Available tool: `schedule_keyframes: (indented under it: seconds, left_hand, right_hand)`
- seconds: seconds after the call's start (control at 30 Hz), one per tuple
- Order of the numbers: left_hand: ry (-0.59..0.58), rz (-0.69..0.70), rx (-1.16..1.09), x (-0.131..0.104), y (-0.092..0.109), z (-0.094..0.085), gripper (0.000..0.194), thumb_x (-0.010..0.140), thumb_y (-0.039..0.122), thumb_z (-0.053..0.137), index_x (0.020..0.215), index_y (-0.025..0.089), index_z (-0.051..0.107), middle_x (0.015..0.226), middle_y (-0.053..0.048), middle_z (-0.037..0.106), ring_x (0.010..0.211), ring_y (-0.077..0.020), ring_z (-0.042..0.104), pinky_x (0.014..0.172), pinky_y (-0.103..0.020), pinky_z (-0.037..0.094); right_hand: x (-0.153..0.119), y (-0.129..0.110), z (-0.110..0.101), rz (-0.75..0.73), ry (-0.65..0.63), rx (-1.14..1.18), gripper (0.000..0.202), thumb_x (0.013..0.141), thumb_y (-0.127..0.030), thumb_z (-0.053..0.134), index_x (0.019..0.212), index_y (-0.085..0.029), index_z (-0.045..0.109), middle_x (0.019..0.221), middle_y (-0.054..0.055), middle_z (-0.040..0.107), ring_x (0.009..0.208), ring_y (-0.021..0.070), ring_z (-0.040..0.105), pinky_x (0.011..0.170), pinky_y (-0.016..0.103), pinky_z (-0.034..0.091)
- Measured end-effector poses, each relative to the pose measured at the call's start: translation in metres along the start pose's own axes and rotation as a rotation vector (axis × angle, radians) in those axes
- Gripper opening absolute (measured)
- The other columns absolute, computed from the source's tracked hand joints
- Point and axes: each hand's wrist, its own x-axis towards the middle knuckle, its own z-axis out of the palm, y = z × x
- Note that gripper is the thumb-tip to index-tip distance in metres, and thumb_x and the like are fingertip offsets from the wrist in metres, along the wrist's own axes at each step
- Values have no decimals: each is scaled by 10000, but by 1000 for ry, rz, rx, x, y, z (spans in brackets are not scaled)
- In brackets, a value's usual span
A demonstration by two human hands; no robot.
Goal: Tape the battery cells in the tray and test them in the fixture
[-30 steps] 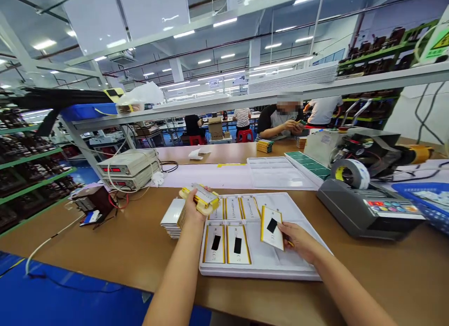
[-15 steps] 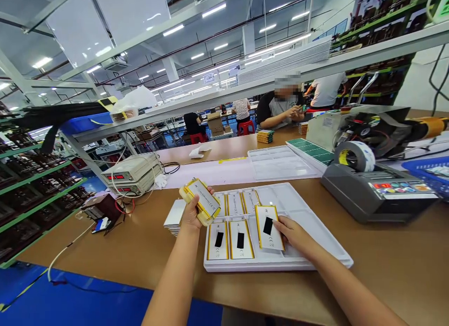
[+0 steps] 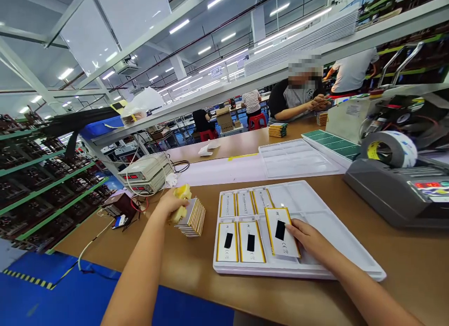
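Note:
My right hand (image 3: 305,235) pinches a flat white pouch battery (image 3: 282,237) with yellow edges and a black tape patch. It is held slightly tilted over the front row of the white tray (image 3: 322,265). In that row lie two batteries with black patches, one being the left battery (image 3: 227,244). Behind them sit several plain batteries (image 3: 244,204). My left hand (image 3: 170,205) is closed around a yellow block-like holder (image 3: 182,195), beside and partly over a stack of batteries (image 3: 194,220). Whether the holder touches the stack, or still has a battery in it, I cannot tell.
To the right stands a grey tape dispenser (image 3: 393,199) with a tape roll (image 3: 389,149). Stacked instruments (image 3: 149,174) with cables are at the left. Beyond the table's pale strip, a clear tray (image 3: 298,157) lies near a seated co-worker (image 3: 294,99).
My left hand has moved left and down with the yellow holder, from beside the tray to the battery stack. My right hand still holds its battery over the tray. The view has shifted.

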Motion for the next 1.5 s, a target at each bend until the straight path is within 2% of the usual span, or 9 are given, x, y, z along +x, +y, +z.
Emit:
schedule_keyframes:
  seconds: [0.1, 0.37, 0.73, 0.97, 1.1, 1.2, 1.27, 1.37, 1.5]
  left_hand:
    - [-36, -8, 403, 8, -7, 10, 691, 402, 317, 741, 1049, 215, 521, 928, -65, 636, 766, -221, 596, 630, -287, 438]
    - [-55, -34, 688, 14, -2, 29, 889, 479, 485, 673, 1258, 182, 372, 1174, -149, 525, 1025, -315, 504, 770, -352, 385]
    - [-78, -52, 751, 12, 9, 32, 859, 476, 508, 670, 1235, 212, 396, 1189, -109, 521, 989, -266, 531, 721, -309, 411]
    - [-109, -73, 789, 9, 14, 32, 755, 519, 549, 624, 1172, 215, 444, 1128, -111, 560, 964, -263, 545, 704, -313, 418]
    - [-115, -114, 817, 8, 24, 27, 608, 513, 509, 651, 1023, 193, 551, 1003, -115, 617, 849, -261, 584, 664, -323, 427]
    - [-101, -118, 824, 7, 36, 18, 632, 479, 420, 705, 1050, 202, 542, 925, -96, 639, 803, -244, 590, 661, -311, 425]
    - [-41, -89, 806, 0, 45, 16, 653, 515, 434, 682, 1102, 205, 510, 997, -98, 616, 842, -241, 575, 666, -301, 423]
    - [40, 69, 670, -23, 58, 32, 630, 588, 511, 605, 1135, 221, 494, 1091, -81, 573, 868, -220, 560, 666, -281, 421]
    - [-118, 299, 559, -64, 65, 90, 539, 605, 474, 604, 1104, 285, 532, 1021, -41, 612, 847, -209, 568, 697, -286, 421]
  right_hand:
    - [1, 1, 0, -14, 1, -28, 341, 759, -512, 392, 633, -198, 432, 622, -11, 492, 592, 149, 453, 545, 268, 359]
    - [0, 4, -3, -27, -34, -66, 337, 791, -502, 352, 669, -197, 424, 629, -20, 455, 586, 135, 426, 548, 256, 348]
    - [-3, 7, -5, -35, -29, -93, 326, 786, -486, 366, 626, -203, 402, 591, -30, 430, 562, 130, 401, 530, 245, 338]
    - [-2, 7, -6, -47, -46, -135, 339, 795, -497, 350, 705, -194, 473, 653, -3, 498, 615, 152, 451, 565, 265, 365]
    - [-2, 9, -6, -53, -48, -137, 345, 785, -505, 365, 709, -193, 490, 670, 0, 521, 627, 153, 459, 564, 261, 366]
    - [-2, 10, -6, -26, -62, -108, 349, 786, -508, 361, 691, -192, 476, 618, -13, 488, 582, 140, 439, 537, 254, 355]
    - [-3, 11, -6, -12, -70, -80, 347, 785, -509, 368, 704, -190, 477, 621, -13, 481, 579, 138, 435, 533, 254, 356]
    - [-3, 11, -6, 10, -61, -44, 345, 769, -522, 396, 710, -192, 479, 623, -13, 474, 582, 140, 436, 525, 256, 358]
    - [-5, 10, -6, 68, -28, 77, 352, 742, -543, 427, 692, -199, 478, 578, -21, 446, 533, 133, 423, 481, 257, 353]
